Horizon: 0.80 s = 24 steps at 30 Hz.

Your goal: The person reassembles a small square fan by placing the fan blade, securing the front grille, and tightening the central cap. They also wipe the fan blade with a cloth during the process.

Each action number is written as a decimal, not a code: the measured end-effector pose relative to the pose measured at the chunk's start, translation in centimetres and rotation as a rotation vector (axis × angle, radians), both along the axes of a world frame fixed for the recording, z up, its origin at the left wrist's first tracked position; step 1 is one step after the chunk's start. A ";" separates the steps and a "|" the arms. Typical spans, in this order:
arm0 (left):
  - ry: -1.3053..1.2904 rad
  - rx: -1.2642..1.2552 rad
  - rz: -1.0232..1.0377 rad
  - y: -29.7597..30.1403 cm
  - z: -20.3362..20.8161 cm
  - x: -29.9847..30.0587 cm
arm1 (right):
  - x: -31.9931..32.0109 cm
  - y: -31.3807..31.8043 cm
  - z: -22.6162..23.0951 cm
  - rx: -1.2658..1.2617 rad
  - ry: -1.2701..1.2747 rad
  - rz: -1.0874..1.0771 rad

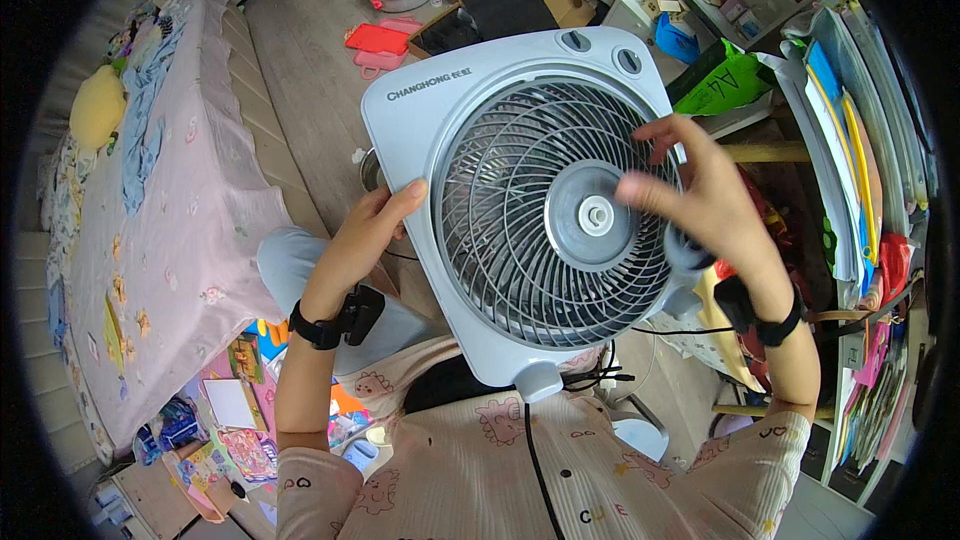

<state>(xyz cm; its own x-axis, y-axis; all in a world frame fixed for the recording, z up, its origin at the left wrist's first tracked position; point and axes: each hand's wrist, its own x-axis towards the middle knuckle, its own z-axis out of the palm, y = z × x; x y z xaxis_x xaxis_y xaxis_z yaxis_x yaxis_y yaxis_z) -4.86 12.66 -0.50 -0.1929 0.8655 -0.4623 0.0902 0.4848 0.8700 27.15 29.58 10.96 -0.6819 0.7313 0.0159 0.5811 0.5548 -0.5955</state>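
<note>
A white box fan with a round grey spiral grille rests tilted over my lap, its face toward me. At the grille's centre is a grey disc with a white hub. My left hand grips the fan's left edge, thumb on the front and fingers partly hidden behind. Over the right side of the grille hovers my right hand, fingers apart and slightly curled, holding nothing. Two knobs sit at the fan's upper right corner. A black cord hangs down across my shirt.
On the left stands a bed with a pink sheet. An open cardboard box and a basin of colourful toys are on the floor beyond the fan. Shelves with folders line the right side. Books and papers lie at lower left.
</note>
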 end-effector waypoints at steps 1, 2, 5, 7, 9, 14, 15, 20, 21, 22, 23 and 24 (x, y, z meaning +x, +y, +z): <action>0.001 -0.015 0.003 0.0 0.1 0.1 | 0.1 1.6 -0.1 -0.089 -0.072 -0.109; 0.005 0.024 0.029 0.0 0.2 0.3 | 0.0 3.1 -0.5 -0.047 -0.074 -0.154; 0.021 0.098 0.078 -0.1 0.2 0.8 | 0.7 5.5 -1.2 0.026 -0.136 -0.143; 0.038 0.088 0.077 -0.1 0.2 0.8 | 0.5 6.2 -1.9 -0.003 -0.194 -0.142; 0.029 0.085 0.066 0.0 0.0 0.6 | 0.4 6.2 -2.3 0.079 -0.199 -0.060; -0.067 0.070 0.077 0.3 -0.5 0.3 | -0.4 6.9 -2.7 -0.039 -0.131 -0.043; -0.074 0.076 0.098 0.2 -0.6 0.4 | -0.4 7.2 -2.8 -0.048 -0.132 -0.048; -0.059 0.045 0.089 0.4 -0.6 0.4 | -0.9 8.9 -3.7 -0.095 -0.085 -0.097; -0.079 0.053 0.088 0.6 -0.7 0.5 | -0.9 9.3 -3.8 -0.085 -0.062 -0.100; -0.094 0.031 0.090 0.7 -0.7 0.5 | -0.9 9.6 -3.8 -0.073 -0.038 -0.104; -0.085 0.057 0.078 0.7 -0.7 0.5 | -0.8 9.8 -3.9 -0.060 0.029 -0.085; -0.071 0.051 0.069 0.8 -0.7 0.6 | -0.7 10.0 -3.8 -0.010 -0.005 -0.099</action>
<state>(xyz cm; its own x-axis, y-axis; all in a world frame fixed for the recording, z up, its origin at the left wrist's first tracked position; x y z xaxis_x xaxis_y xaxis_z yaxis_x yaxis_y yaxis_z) -4.28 13.44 -1.22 -0.2215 0.8741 -0.4323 -0.0050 0.4423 0.8969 26.50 39.54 7.11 -0.6060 0.7954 0.0053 0.6358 0.4883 -0.5978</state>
